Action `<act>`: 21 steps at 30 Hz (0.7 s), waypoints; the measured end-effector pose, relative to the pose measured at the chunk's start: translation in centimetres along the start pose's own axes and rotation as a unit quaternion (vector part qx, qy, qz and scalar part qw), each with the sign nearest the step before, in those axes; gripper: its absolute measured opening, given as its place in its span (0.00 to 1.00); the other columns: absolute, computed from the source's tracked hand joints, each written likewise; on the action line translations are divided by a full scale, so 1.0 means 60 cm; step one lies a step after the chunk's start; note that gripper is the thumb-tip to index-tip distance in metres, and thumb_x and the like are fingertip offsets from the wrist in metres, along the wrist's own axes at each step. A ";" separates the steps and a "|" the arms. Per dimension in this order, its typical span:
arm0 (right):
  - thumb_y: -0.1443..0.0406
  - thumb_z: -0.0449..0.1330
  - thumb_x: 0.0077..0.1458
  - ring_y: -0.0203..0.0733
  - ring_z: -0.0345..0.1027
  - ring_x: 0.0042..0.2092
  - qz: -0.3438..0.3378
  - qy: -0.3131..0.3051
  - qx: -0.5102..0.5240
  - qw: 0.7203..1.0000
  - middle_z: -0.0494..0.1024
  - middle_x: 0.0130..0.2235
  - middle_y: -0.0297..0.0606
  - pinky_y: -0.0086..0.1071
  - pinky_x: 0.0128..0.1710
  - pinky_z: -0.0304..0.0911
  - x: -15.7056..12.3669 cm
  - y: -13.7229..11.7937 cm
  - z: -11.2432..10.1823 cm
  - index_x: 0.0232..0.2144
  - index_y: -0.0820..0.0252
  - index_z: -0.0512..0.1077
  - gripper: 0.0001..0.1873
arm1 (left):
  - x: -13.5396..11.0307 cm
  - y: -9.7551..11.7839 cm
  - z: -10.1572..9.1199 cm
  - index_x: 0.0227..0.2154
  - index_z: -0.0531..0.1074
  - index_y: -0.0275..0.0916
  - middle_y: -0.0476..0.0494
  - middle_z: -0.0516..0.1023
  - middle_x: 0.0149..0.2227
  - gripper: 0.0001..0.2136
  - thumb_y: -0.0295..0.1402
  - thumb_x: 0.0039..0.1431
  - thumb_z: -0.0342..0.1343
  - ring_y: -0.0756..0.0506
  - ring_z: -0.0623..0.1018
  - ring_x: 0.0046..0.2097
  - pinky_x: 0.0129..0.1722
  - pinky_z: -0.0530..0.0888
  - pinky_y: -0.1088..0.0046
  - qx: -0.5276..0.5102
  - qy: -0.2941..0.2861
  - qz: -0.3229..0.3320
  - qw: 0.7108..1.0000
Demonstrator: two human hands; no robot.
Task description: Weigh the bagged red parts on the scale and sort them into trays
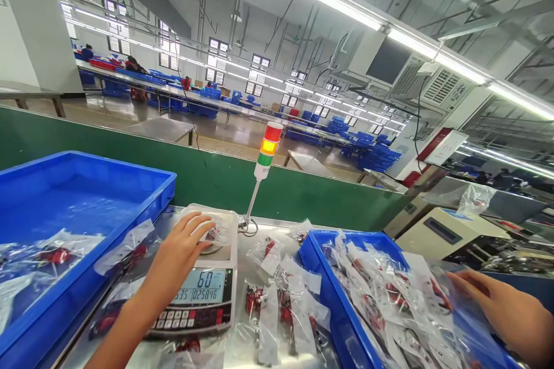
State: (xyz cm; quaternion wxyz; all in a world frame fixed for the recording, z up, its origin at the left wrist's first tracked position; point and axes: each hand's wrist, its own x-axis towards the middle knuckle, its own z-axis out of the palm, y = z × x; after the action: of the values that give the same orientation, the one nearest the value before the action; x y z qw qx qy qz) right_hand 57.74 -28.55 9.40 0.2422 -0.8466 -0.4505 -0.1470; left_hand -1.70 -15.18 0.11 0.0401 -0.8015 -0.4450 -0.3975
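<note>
Right hand [506, 305], nearest, four o'clock: half-curled at bags [393, 300] in a blue tray [344, 326], grip unclear. Left hand [186, 239], eight o'clock: loosely spread over one bag [219, 234] on the scale [201, 279], grip unclear. Work seems midway; loose bags [268, 317] await at six.

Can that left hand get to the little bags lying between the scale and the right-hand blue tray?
Probably yes: the left hand is over the scale, and the bags lie in the open beside it, with nothing tall in between.
</note>
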 end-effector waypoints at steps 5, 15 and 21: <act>0.39 0.58 0.40 0.60 0.76 0.35 -0.075 -0.053 0.165 0.982 0.82 0.29 0.46 0.45 0.36 0.65 -0.041 -0.221 0.007 0.21 0.50 0.77 0.24 | 0.041 -0.013 0.023 0.37 0.79 0.42 0.43 0.82 0.48 0.10 0.31 0.59 0.52 0.36 0.75 0.56 0.59 0.70 0.55 -0.031 -0.089 -0.096 0.991; 0.49 0.56 0.56 0.46 0.75 0.34 -0.280 -0.129 0.435 0.846 0.82 0.29 0.37 0.36 0.38 0.68 -0.094 -0.597 0.140 0.24 0.56 0.76 0.20 | 0.063 -0.016 0.004 0.38 0.80 0.43 0.45 0.82 0.49 0.12 0.31 0.49 0.62 0.40 0.78 0.53 0.55 0.72 0.66 -0.082 -0.100 -0.182 0.975; 0.59 0.58 0.58 0.46 0.72 0.35 -0.325 -0.119 0.433 0.833 0.81 0.30 0.37 0.38 0.42 0.64 -0.110 -0.685 0.164 0.25 0.55 0.75 0.12 | 0.063 -0.027 -0.037 0.30 0.80 0.42 0.44 0.85 0.37 0.10 0.37 0.56 0.54 0.40 0.82 0.42 0.45 0.75 0.66 -0.094 -0.031 -0.271 0.958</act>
State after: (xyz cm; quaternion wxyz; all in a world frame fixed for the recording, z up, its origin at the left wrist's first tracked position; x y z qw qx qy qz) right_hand 20.14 -8.17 9.49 0.4668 -0.4713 -0.7423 0.0944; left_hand -3.14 -12.54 3.72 -0.1581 -0.6630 -0.6073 -0.4082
